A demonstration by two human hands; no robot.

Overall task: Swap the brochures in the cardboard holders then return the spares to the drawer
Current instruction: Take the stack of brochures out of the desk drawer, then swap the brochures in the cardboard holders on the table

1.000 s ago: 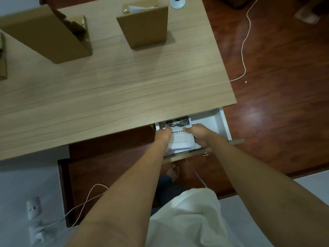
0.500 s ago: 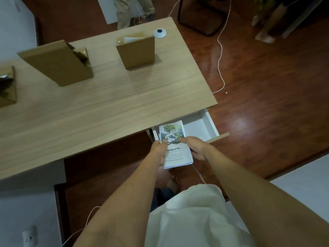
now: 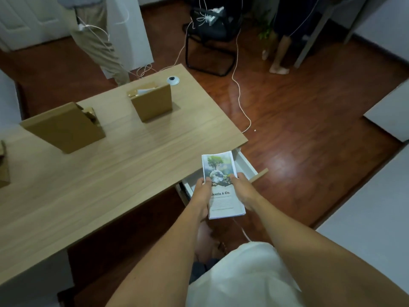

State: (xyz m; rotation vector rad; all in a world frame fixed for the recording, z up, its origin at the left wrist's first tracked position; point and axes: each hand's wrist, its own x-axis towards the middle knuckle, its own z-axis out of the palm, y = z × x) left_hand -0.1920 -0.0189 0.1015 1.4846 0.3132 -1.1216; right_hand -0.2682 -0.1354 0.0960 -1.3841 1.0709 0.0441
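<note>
A stack of brochures [image 3: 221, 173] with a tree-and-globe cover is held above the open white drawer [image 3: 245, 165] under the desk's near right corner. My left hand [image 3: 202, 193] grips its left edge and my right hand [image 3: 242, 190] grips its right edge. On the wooden desk [image 3: 99, 173] stand cardboard holders: one at the back right [image 3: 152, 104] with white paper showing in it, a larger one [image 3: 64, 129] to its left, and part of another [image 3: 3, 167] at the left edge.
A small white round device [image 3: 173, 80] sits at the desk's far corner. White cables [image 3: 239, 89] trail over the red-brown wood floor. A black chair [image 3: 210, 41] and two standing people [image 3: 97, 41] [image 3: 281, 52] are beyond the desk.
Both hands lifted the brochure stack up and out of the drawer toward me. My head has tilted up, bringing more of the room into view.
</note>
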